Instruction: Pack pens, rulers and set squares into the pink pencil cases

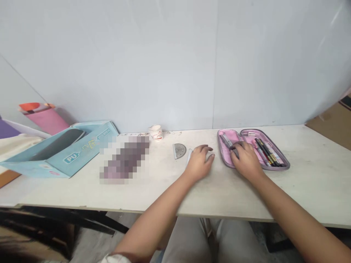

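Resting right hand in pink pencil case | protractor beside left hand

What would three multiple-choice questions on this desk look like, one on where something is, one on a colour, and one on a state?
1. Where is the right hand?
A) In the lap
B) Over the pink pencil case
C) Under the table

2. What colour is the printed box?
A) Pale blue
B) Red
C) Black

3. How does the pencil case lie?
A) Zipped shut
B) Standing on end
C) Open flat, both halves showing

Answers:
1 B, the fingers lie over the case's left half.
2 A, its panels show pale blue around the printing.
3 C, the pens show in its open right half.
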